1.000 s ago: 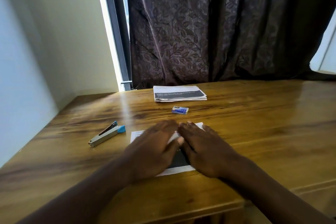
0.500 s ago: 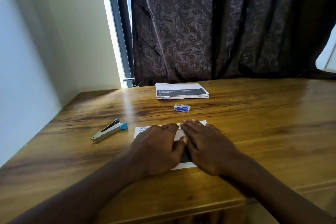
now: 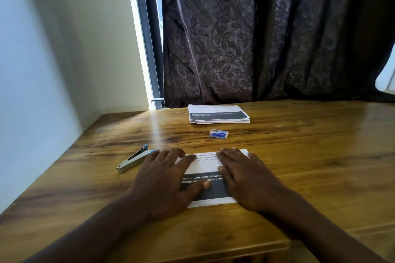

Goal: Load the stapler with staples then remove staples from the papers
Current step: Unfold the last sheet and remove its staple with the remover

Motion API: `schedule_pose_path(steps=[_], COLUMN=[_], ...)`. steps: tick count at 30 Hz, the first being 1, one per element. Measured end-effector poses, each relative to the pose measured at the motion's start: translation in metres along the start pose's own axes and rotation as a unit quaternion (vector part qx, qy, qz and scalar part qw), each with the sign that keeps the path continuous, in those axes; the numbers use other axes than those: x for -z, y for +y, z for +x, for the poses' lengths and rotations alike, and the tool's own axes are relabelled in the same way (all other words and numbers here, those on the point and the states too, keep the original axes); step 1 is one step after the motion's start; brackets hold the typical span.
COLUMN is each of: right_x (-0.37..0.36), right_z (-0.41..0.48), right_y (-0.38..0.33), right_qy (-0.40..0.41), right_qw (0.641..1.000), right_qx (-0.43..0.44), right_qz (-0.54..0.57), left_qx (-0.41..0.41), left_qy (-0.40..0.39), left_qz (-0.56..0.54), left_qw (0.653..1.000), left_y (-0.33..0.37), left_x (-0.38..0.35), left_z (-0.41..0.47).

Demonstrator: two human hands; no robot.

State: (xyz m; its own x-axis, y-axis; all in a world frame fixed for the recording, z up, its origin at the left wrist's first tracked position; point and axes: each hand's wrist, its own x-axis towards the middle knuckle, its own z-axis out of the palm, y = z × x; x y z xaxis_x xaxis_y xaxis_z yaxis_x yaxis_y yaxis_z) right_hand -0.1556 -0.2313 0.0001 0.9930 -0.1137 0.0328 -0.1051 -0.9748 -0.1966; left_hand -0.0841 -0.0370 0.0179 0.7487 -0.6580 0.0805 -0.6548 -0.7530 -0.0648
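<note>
A printed paper (image 3: 206,165) with a dark band lies on the wooden table (image 3: 310,156) in front of me. My left hand (image 3: 168,179) lies flat on its left side, fingers straight, thumb on the dark band. My right hand (image 3: 243,174) lies flat on its right side. A silver stapler (image 3: 133,161) with blue ends rests just left of my left hand, apart from it. A small blue staple box (image 3: 218,134) sits beyond the paper. A stack of papers (image 3: 218,114) lies at the table's far edge.
A dark patterned curtain (image 3: 267,34) hangs behind the table. A pale wall (image 3: 42,70) closes off the left side, with a window strip (image 3: 140,34) beside the curtain. The table's near edge (image 3: 213,252) runs below my forearms.
My hands have slid apart on the paper, uncovering its middle and the printed text. My left hand has come closer to the stapler.
</note>
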Motion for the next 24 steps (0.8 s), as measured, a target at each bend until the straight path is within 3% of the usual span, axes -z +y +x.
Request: schedule_pose_path(steps=[6, 13, 17, 21, 24], right_x=[0.0, 0.003, 0.009, 0.013, 0.014], right_z=[0.006, -0.006, -0.018, -0.009, 0.015], right_y=[-0.022, 0.009, 0.029, 0.018, -0.006], right_qy=[-0.016, -0.001, 0.027, 0.132, 0.175], right_qw=[0.997, 0.997, 0.995, 0.989, 0.984], right_qx=[0.065, -0.063, -0.1, -0.06, 0.014], right_qz=[0.028, -0.032, -0.003, -0.033, 0.018], left_qx=[-0.011, -0.013, -0.014, -0.013, -0.013], left_qy=[0.006, -0.016, -0.004, 0.01, 0.013], left_qz=[-0.032, -0.059, -0.082, -0.094, -0.103], left_qw=[0.999, 0.998, 0.997, 0.995, 0.994], left_y=[-0.009, -0.013, -0.015, -0.015, -0.016], left_x=[-0.015, -0.017, -0.019, -0.021, -0.02], left_z=[0.005, 0.007, 0.007, 0.008, 0.009])
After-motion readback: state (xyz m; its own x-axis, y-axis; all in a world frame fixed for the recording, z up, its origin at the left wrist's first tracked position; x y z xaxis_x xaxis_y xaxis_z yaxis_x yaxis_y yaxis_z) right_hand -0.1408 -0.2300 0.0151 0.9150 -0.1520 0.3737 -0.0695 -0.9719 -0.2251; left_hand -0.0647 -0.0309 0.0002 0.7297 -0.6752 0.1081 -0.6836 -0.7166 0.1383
